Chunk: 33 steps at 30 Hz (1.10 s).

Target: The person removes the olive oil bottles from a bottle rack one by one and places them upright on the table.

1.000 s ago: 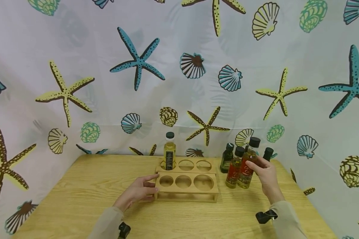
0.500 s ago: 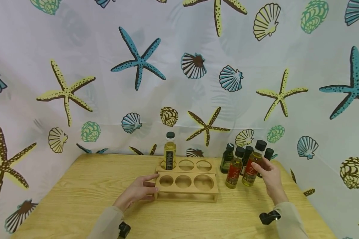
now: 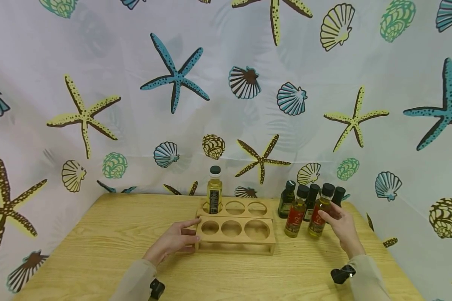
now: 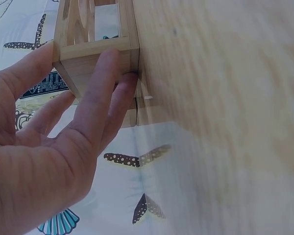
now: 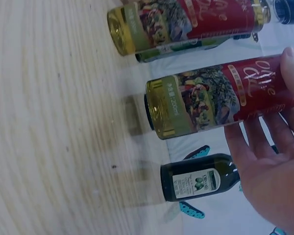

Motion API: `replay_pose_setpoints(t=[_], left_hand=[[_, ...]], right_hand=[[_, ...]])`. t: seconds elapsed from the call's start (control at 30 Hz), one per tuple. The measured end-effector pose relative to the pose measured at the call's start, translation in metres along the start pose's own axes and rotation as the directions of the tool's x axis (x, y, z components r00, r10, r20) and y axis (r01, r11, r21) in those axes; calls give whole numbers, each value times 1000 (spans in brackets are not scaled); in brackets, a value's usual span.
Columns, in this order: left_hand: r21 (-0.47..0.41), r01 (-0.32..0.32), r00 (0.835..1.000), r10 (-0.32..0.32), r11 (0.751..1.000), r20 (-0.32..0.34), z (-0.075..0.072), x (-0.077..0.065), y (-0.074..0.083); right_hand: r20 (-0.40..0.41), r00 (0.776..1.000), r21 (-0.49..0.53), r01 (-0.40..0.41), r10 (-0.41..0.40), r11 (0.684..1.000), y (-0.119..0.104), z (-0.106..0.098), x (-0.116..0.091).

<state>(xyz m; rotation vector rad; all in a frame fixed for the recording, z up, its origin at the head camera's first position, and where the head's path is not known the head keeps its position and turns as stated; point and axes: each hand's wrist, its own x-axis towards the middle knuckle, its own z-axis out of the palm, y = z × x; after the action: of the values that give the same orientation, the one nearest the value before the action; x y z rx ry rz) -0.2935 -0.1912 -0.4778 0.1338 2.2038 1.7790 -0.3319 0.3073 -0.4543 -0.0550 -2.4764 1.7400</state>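
Note:
My right hand (image 3: 342, 228) holds a red-labelled olive oil bottle (image 3: 318, 219) with a black cap, thumb on the near side and fingers behind. The bottle leans slightly right, its base close over the table; its label shows plainly in the right wrist view. Just left of it stands a matching red-labelled bottle (image 3: 294, 218). With fingers nearly straight, my left hand (image 3: 172, 242) touches the left end of a two-tier wooden bottle rack (image 3: 235, 240). In the left wrist view, fingertips rest against the rack's end panel (image 4: 81, 73). A pale-yellow oil bottle (image 3: 214, 195) occupies the rack's back-left hole.
Several dark green bottles stand behind the red-labelled ones: one at the back left (image 3: 287, 200), one in the middle (image 3: 311, 200), and one partly behind my right hand (image 3: 338, 196). A patterned curtain (image 3: 226, 117) hangs along the back and sides of the wooden table (image 3: 248, 276).
My right hand has shifted right and lowered the red-labelled bottle, widening the gap to its match and uncovering the middle dark bottle. The left hand and rack have stayed put.

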Motion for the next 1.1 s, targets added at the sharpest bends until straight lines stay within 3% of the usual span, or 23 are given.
replay_pose_setpoints(t=[0.53, 1.1], left_hand=[[6, 12, 1000, -12, 1000, 1, -1, 1, 1], [14, 1, 1000, -1, 1000, 13, -1, 1, -1]], right_hand=[[135, 991, -61, 29, -20, 998, 18, -13, 9], [186, 978, -21, 99, -94, 995, 23, -20, 11]])
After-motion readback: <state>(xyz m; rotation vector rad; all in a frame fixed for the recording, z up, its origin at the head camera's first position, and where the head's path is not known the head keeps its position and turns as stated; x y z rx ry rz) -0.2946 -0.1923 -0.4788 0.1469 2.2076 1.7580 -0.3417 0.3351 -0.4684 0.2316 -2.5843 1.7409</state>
